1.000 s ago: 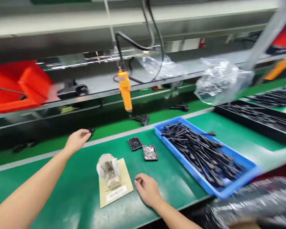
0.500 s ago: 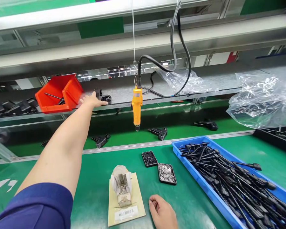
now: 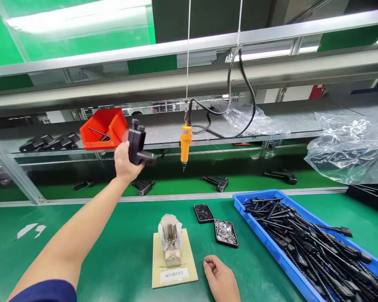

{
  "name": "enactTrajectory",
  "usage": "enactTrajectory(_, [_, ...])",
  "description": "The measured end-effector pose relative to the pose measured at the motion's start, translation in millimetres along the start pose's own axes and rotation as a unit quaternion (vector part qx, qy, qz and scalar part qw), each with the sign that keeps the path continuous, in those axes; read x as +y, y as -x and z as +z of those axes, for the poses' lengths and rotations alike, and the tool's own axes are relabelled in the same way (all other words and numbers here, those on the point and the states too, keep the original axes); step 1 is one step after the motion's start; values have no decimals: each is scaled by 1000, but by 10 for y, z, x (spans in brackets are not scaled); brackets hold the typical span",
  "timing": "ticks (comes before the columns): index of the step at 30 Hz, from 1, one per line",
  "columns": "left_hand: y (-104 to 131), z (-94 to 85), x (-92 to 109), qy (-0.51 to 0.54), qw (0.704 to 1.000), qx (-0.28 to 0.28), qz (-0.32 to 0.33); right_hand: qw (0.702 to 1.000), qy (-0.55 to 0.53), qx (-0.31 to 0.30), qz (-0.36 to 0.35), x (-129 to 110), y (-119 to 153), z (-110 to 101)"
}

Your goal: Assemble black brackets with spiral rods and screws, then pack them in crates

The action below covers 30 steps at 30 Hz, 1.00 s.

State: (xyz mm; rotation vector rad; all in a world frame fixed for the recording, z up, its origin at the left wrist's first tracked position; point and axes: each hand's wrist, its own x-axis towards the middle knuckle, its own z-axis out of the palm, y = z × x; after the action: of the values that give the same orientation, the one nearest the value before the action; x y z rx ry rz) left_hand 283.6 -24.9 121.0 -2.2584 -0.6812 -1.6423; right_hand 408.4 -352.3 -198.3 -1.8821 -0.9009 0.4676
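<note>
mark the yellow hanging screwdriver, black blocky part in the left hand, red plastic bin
Yellow hanging screwdriver (image 3: pixel 185 143), head view, middle of its body.
Black blocky part (image 3: pixel 136 144) in the left hand (image 3: pixel 125 164), head view, its main block.
Red plastic bin (image 3: pixel 118 128), head view, right side.

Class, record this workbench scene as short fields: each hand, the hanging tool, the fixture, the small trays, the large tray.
Left hand: raised, gripping a black plastic part
Right hand: loosely curled at the green bench; contents hidden
Hanging tool: orange-yellow electric screwdriver, bit downward
Fixture: block on a pale yellow board
Small trays: dark pieces in one, silvery pieces in the other
Large tray: blue tray, piled with long black parts
</note>
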Motion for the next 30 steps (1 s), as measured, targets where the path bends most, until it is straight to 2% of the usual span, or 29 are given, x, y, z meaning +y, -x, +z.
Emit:
enactTrajectory(3, [627,-491,14,56,996,47,59,991,-112,76,-16,-198,1,-83])
enactTrajectory(5, [1094,-834,111,50,992,45,103,974,-173,127,-76,-562,91,-211])
enactTrajectory(6, [1316,-1004,195,52,991,27,119,965,-190,131,-127,-799,169,-293])
enactTrajectory(8, [1693,-1324,418,87,988,-23,126,938,-216,84,-256,-1299,359,-469])
enactTrajectory(10, [1947,-1582,662,139,976,-79,147,919,-236,-21,-314,-1714,532,-611])
enactTrajectory(11, [2031,-1677,770,160,966,-109,172,918,-241,-71,-308,-1854,595,-653])
enactTrajectory(13, [2146,-1796,925,181,943,-165,224,924,-259,-145,-240,-1976,670,-667])
enactTrajectory(15, [2231,-1840,1005,184,925,-217,253,926,-303,-177,-137,-1918,693,-604])
enactTrajectory(16, [2271,-1847,1030,182,924,-233,242,919,-341,-178,-89,-1847,693,-558])
enactTrajectory(17, [2310,-1849,1054,178,933,-239,203,904,-389,-172,-48,-1765,691,-510])
enactTrajectory(19, [2371,-1851,1117,199,943,-265,34,857,-494,-142,40,-1602,687,-418])
enactTrajectory(20, [2388,-1852,1160,246,921,-293,-77,827,-542,-121,91,-1534,689,-376])
enactTrajectory(21, [2394,-1850,1208,319,868,-332,-185,792,-585,-99,145,-1477,695,-337])
enactTrajectory(22, [2391,-1843,1258,407,790,-370,-272,755,-619,-81,201,-1431,705,-299])
enactTrajectory(23, [2378,-1830,1309,494,702,-396,-326,718,-646,-64,253,-1395,717,-260])
enactTrajectory(24, [2358,-1809,1357,564,628,-400,-357,682,-666,-51,297,-1368,732,-219])
enactTrajectory(25, [2334,-1783,1400,607,580,-390,-377,649,-683,-42,331,-1350,748,-175])
enactTrajectory(26, [2309,-1753,1436,627,555,-380,-393,619,-697,-42,359,-1341,767,-129])
enactTrajectory(27, [2287,-1723,1464,633,544,-371,-406,591,-710,-50,381,-1342,786,-81])
enactTrajectory(30, [2257,-1676,1491,635,530,-389,-405,527,-740,-102,406,-1405,834,56])
